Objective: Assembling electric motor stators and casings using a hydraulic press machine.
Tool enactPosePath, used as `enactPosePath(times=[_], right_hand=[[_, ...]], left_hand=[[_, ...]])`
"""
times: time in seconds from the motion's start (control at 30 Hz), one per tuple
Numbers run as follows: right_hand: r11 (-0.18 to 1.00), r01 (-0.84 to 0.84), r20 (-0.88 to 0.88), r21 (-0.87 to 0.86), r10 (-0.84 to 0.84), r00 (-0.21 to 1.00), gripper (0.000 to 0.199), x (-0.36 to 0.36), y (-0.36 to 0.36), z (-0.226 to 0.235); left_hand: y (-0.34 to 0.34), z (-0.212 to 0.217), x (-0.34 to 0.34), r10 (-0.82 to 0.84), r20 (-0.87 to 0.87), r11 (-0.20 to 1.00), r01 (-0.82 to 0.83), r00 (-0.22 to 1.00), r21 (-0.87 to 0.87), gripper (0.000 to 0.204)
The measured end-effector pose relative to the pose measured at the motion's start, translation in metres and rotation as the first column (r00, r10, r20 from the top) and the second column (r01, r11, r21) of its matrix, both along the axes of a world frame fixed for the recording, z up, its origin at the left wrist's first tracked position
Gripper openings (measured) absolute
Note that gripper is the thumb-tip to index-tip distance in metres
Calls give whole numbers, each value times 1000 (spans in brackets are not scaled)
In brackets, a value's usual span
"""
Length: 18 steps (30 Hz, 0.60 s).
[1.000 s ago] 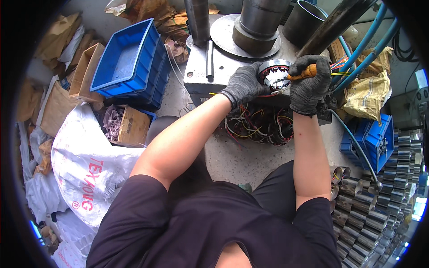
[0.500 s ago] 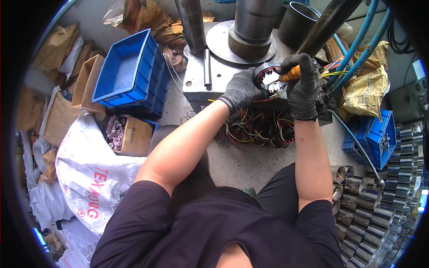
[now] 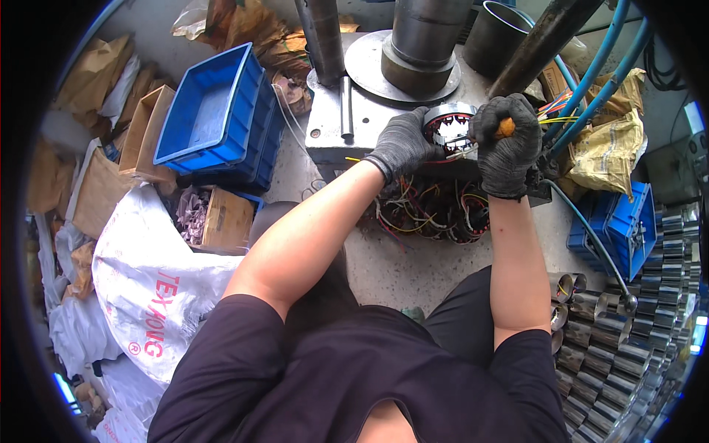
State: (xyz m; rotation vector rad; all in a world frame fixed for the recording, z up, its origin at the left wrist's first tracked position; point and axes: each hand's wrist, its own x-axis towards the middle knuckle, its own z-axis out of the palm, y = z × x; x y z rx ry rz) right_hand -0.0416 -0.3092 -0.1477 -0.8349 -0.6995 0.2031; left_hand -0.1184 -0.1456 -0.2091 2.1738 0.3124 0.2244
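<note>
While the stator (image 3: pixel 449 127) sits on the grey steel press plate (image 3: pixel 336 136), just in front of the large round steel column (image 3: pixel 422 37), work proceeds on its bore. The stator is a ring-shaped metal core with a toothed inner opening facing up; coloured lead wires trail from its near side.

Progress, as a judgement: the core appears seated and work on its inner slots is under way, not finished. A pile of wired stators (image 3: pixel 432 210) lies just below the stator, against the plate's near edge; whether these are done or waiting cannot be told.

Left hand (image 3: pixel 402 144): gloved in dark grey, it cups the stator's left rim. The fingers are curled around the outer wall in a steadying grasp, partly closed, touching the metal.

Right hand (image 3: pixel 506 148): gloved likewise, it is clenched in a full fist around an orange-handled tool (image 3: pixel 504 128). Only the handle end shows between the fingers; the tool's thin shaft points left into the stator's opening. The tip is too small to identify.

Surroundings, relative to the stator: blue hoses (image 3: pixel 598 81) run up to its right; a blue plastic bin (image 3: pixel 214 111) stands well to its left; shiny metal tubes (image 3: pixel 628 340) are stacked to the lower right.
</note>
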Motion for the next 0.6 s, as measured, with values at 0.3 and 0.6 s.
enactPosePath(times=[0.3, 0.6], right_hand=[[999, 49, 52, -5, -48, 997, 28, -6, -1, -1], [991, 130, 137, -42, -123, 983, 29, -5, 9, -7]], left_hand=[[0, -3, 0, 14, -4, 1000, -14, 1000, -16, 78], [0, -2, 1, -7, -1, 997, 7, 1000, -72, 74]])
